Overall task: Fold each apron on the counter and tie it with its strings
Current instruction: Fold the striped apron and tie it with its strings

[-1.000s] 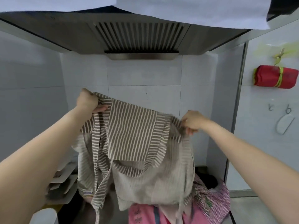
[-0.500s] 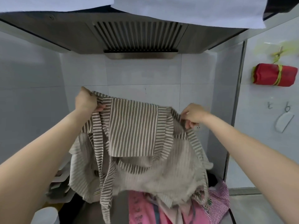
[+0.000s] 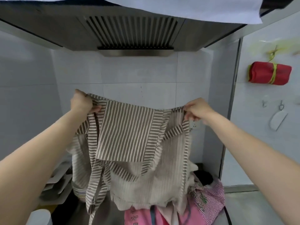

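Brown-striped apron [image 3: 126,132], spread, hanging

Can't see much of the counter, the striped apron [image 3: 129,143] hanging in front blocks most of it. The pink cloth [image 3: 139,215] underneath runs off the bottom edge, and its printing is too small to read. The checked cloth [image 3: 209,198] is partly tucked behind the apron too. Something dark [image 3: 203,176] sits behind it, no idea what. Both forearms get cut off at the frame edges. The fingertips of the left hand [image 3: 82,103] and right hand [image 3: 197,109] are buried in fabric. The white thing [image 3: 39,216] bottom left is cropped.
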A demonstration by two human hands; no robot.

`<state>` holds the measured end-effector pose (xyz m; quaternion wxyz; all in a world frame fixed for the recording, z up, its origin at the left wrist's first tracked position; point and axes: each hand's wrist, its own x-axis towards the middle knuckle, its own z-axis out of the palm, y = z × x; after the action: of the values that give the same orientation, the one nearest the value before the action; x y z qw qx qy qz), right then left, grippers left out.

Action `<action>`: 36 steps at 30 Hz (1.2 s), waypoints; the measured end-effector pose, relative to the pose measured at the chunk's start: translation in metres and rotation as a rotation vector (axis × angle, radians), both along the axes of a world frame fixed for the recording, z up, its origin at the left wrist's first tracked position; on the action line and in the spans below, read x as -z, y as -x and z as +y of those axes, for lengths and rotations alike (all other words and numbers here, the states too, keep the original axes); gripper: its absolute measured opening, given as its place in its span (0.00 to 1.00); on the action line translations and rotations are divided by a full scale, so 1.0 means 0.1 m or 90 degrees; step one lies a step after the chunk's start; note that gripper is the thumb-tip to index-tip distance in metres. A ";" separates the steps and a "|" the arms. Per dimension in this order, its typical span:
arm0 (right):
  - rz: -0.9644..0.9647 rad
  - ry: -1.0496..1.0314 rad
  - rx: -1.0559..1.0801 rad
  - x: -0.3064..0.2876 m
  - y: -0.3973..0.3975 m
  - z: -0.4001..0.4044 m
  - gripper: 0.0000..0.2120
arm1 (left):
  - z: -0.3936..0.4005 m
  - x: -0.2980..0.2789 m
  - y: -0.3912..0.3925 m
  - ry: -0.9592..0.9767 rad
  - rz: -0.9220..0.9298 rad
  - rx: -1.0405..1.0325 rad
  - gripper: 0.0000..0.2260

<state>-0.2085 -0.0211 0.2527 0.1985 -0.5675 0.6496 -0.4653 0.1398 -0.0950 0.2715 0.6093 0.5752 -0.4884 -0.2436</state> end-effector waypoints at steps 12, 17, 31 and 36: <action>-0.049 0.401 0.387 -0.43 0.60 -0.09 0.16 | 0.69 0.60 0.91 -0.267 -0.385 0.602 0.05; -0.130 0.445 0.273 -0.46 0.18 -0.41 0.17 | 0.65 1.17 1.02 -0.336 -0.333 0.699 0.06; 0.183 -0.360 -0.544 2.28 -1.47 -1.41 0.32 | 0.66 3.77 0.16 -0.783 -0.217 0.328 0.12; 0.490 -0.508 -0.624 3.19 -1.02 -0.66 0.27 | 0.80 4.00 0.06 -0.734 -0.394 0.271 0.08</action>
<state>-0.1069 -0.0875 -0.0661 0.3326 -0.8003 0.4652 0.1799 0.1334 -0.0148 -0.1282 -0.0229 0.7424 -0.5345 -0.4033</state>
